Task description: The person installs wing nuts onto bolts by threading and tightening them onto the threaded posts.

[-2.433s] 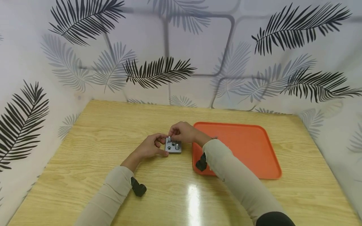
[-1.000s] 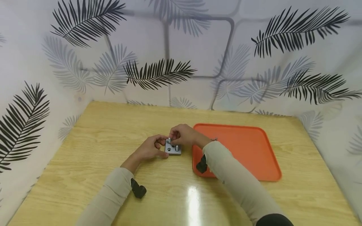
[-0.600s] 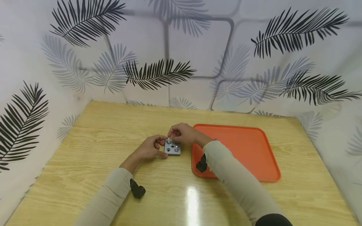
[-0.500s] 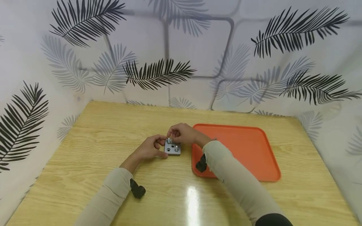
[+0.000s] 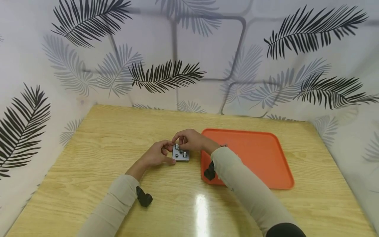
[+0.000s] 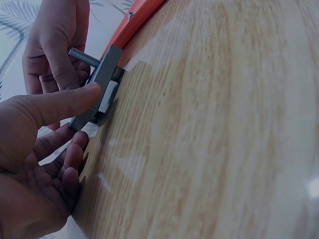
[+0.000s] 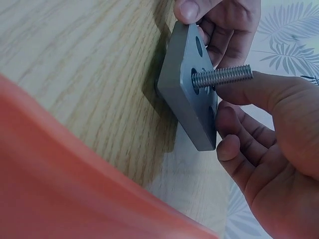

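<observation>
A small grey metal plate with several holes lies between both hands, raised on the bolt heads beneath it. Two threaded bolts point up through it: the near-right bolt stands free, while the far-left bolt is among the right fingers. My left hand grips the plate by its left side, thumb on the near edge and fingers at the far one. With curled fingers my right hand pinches about the far-left bolt. In the right wrist view, the thumb and near bolt hide that grip.
To the right, an orange tray lies under the right forearm. A small metal piece shows near its left side. Wood-grain table surrounds everything, with a leaf-patterned cloth behind. Each wrist carries a black camera.
The right fingers shift slightly left and back around the far-left bolt, uncurling and curling a little. The left hand and plate stay essentially in place. The head view tilts slightly.
</observation>
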{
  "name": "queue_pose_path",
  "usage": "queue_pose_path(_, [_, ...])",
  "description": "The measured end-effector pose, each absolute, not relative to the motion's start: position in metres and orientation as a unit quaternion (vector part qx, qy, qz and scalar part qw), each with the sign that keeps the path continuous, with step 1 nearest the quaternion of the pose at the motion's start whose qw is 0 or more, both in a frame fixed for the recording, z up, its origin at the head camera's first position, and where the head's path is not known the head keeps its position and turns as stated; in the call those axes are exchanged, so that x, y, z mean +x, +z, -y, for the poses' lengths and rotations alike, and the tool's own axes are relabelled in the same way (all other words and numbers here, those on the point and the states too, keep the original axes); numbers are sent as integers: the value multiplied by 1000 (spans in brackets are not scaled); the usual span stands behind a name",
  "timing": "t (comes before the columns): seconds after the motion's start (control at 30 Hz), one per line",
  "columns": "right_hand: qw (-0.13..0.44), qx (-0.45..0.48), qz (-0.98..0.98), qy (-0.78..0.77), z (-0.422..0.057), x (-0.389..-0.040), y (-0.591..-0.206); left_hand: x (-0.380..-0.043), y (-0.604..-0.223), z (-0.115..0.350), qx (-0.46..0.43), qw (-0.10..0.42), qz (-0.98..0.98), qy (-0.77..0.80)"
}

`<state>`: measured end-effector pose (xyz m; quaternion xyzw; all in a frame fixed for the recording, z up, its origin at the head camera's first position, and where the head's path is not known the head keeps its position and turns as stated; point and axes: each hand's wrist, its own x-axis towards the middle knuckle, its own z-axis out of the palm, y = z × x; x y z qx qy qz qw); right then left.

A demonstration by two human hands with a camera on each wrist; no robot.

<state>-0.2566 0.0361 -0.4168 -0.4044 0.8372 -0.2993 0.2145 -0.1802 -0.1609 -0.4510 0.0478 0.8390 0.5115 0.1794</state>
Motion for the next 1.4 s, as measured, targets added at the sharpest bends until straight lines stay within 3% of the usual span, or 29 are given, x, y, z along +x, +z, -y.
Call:
queue_pose_path(0.53, [196, -380, -852, -301, -38, -255, -420, -180, -451, 161, 50, 171, -840, 513])
queue_pose_path(1.13, [234, -388, -835, -312, -36, -257, -416, -179, -450, 161, 51, 176, -837, 516])
queue_pose_path(1.4, [199, -382, -854, -290, -37, -257, -419, -180, -452, 161, 57, 170, -835, 521])
